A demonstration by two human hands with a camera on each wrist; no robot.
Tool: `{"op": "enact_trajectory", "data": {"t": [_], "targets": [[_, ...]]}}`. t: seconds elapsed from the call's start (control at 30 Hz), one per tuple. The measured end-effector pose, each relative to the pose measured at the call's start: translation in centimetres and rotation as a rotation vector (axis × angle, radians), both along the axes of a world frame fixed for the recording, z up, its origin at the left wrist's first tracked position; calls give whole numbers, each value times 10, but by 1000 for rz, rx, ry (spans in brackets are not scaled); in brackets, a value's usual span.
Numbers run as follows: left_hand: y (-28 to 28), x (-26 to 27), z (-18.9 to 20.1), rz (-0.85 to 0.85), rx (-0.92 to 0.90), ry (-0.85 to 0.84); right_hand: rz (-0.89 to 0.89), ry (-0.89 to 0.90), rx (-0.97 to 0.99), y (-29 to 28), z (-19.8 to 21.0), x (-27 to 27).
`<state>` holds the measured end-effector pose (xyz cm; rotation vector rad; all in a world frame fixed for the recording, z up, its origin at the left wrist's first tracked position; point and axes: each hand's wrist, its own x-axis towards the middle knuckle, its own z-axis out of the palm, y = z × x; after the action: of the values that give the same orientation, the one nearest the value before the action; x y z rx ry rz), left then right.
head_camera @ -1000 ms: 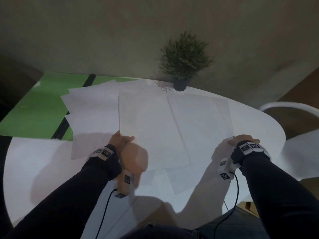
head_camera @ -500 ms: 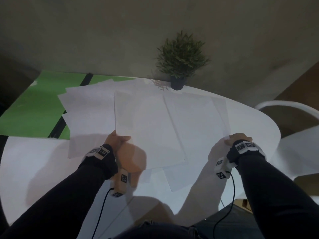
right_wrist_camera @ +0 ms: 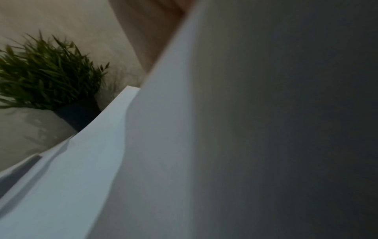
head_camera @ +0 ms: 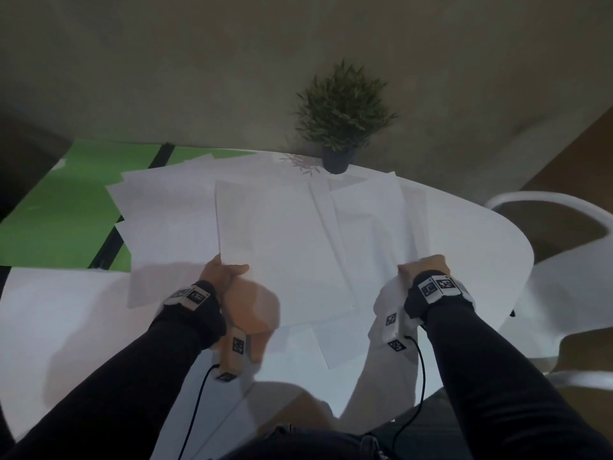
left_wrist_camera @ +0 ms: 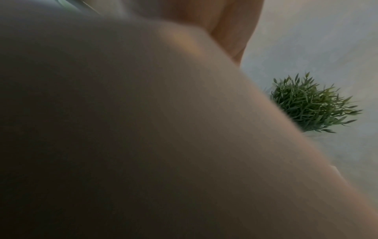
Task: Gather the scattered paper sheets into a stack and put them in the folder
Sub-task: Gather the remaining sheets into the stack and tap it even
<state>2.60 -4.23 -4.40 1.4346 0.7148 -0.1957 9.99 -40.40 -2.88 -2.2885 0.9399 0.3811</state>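
Note:
Several white paper sheets lie overlapping on the white round table (head_camera: 481, 247). My left hand (head_camera: 229, 272) pinches the near left corner of one large sheet (head_camera: 282, 247), thumb on top. This sheet fills most of the left wrist view as a blurred sheet (left_wrist_camera: 143, 129) with a finger (left_wrist_camera: 231, 24) behind it. My right hand (head_camera: 419, 270) grips the near edge of another sheet (head_camera: 368, 227), which is lifted off the table; in the right wrist view that sheet (right_wrist_camera: 163, 145) curves up past my fingers (right_wrist_camera: 147, 32). The open green folder (head_camera: 66, 207) lies at the far left, partly under loose sheets (head_camera: 166, 210).
A small potted plant (head_camera: 341, 121) stands at the table's far edge, just beyond the sheets. A white chair (head_camera: 547, 260) stands to the right of the table. A wall is close behind the table.
My right hand has moved left with its sheet, whose far edge now rises off the table. The left hand keeps its hold in about the same place.

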Motion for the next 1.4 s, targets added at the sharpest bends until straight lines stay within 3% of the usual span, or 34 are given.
{"op": "enact_trajectory", "data": {"t": [0.07, 0.17, 0.27, 0.47, 0.7, 0.8, 0.9, 0.97, 1.13, 1.3, 1.4], "targets": [[1, 0, -2, 7, -10, 12, 65, 68, 27, 1, 5, 1], [3, 0, -5, 22, -24, 21, 116, 187, -140, 11, 9, -1], [3, 0, -8, 19, -12, 28, 48, 115, -192, 25, 16, -6], [4, 0, -12, 19, -7, 22, -38, 39, -68, 24, 12, -5], [5, 1, -15, 23, -13, 14, 43, 47, -183, 26, 10, -10], [6, 1, -17, 23, -13, 24, 16, 9, -40, 28, 18, -4], [8, 1, -19, 22, -7, 23, 112, -16, 93, 23, 34, 5], [8, 1, -20, 11, 2, 25, 167, -106, 90, 22, 54, 11], [9, 0, -20, -4, 22, 32, 417, -519, -33, 45, 126, 20], [14, -1, -25, -24, 36, 52, 537, -856, 274, 75, 210, -1], [18, -1, -31, -31, 42, 59, 669, -974, 815, 91, 246, -22]]}}
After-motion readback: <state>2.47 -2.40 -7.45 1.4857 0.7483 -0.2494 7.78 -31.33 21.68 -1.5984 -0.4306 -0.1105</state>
